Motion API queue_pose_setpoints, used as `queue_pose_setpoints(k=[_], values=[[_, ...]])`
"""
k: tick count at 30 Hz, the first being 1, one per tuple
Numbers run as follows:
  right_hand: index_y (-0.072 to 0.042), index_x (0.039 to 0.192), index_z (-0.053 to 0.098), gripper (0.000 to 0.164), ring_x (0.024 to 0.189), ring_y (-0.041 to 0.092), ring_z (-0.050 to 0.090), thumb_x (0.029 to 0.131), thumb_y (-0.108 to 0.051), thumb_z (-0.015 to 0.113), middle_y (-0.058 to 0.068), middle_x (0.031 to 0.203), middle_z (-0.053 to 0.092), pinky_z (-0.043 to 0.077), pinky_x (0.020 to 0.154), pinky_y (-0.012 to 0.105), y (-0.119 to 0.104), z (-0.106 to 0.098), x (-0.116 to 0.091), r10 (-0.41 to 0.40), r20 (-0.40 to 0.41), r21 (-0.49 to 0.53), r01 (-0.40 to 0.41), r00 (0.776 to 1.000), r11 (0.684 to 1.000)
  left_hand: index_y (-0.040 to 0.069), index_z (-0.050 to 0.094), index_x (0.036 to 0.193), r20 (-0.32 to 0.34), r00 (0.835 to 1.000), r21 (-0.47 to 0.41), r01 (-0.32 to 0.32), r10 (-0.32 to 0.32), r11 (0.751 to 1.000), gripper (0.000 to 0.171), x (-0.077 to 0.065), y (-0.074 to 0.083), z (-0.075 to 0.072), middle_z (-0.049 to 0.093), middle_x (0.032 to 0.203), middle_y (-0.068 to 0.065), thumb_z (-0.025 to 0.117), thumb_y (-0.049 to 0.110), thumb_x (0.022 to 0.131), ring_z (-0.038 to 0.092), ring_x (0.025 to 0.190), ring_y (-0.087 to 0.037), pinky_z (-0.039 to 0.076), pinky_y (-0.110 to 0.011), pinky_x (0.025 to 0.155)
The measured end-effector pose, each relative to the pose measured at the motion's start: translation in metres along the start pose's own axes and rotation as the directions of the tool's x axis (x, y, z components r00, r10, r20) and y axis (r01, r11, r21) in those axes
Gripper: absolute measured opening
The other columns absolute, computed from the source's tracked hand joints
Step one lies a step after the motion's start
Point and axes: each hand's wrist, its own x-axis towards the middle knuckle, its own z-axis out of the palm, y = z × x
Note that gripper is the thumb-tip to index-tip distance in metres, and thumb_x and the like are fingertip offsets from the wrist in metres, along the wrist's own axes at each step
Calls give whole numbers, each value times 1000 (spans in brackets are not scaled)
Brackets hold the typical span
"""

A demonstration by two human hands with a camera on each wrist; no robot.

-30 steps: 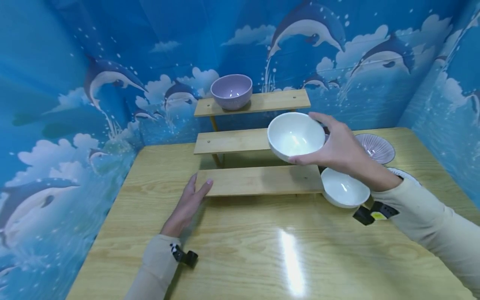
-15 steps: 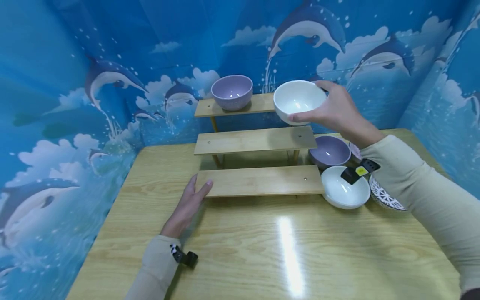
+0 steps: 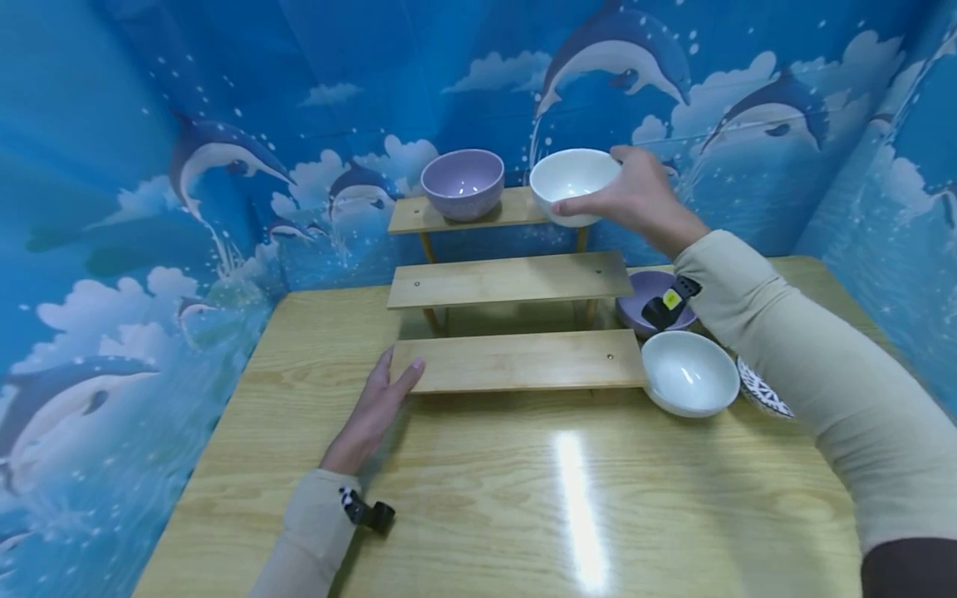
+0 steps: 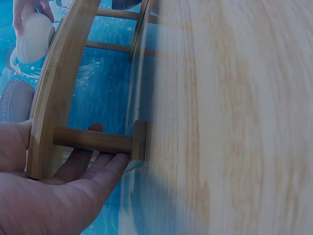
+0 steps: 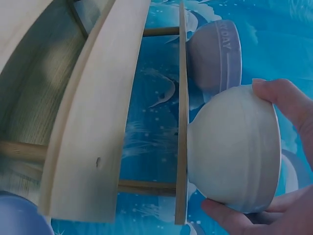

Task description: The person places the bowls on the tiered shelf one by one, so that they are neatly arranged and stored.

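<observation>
My right hand (image 3: 643, 199) holds a white bowl (image 3: 571, 174) by its right side, thumb at the front of the rim. In the right wrist view that bowl's foot (image 5: 190, 154) meets the top board of a three-step wooden display shelf (image 3: 508, 278). To its left on the same board stands a purple bowl (image 3: 462, 187), upright. My left hand (image 3: 370, 407) grips the left end of the lowest board, thumb on top. The left wrist view shows its fingers (image 4: 105, 171) under the board, by a round wooden post (image 4: 93, 139).
Right of the shelf, on the wooden table (image 3: 478, 498), are another purple bowl (image 3: 635, 303), a second white bowl (image 3: 688, 374) and a black-and-white patterned bowl (image 3: 763, 390), partly behind my right sleeve. A blue dolphin-print backdrop (image 3: 359, 83) surrounds the table.
My right hand has raised the white bowl from in front of the middle board to the top board, then moved it slightly left and down onto it. My left hand has stayed put.
</observation>
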Motion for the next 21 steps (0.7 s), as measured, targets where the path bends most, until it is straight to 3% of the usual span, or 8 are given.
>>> queue_pose_setpoints(k=[21], values=[[-9, 159, 26, 119, 129, 24, 47, 69, -55, 89, 10, 150, 45, 48, 105, 38, -10, 18, 34, 65, -24, 76, -63, 998, 995, 21, 5, 165, -13, 999, -5, 38, -38, 999, 95, 1, 1, 0, 8, 170, -3, 54, 65, 96, 5, 155, -26, 8, -52, 125]])
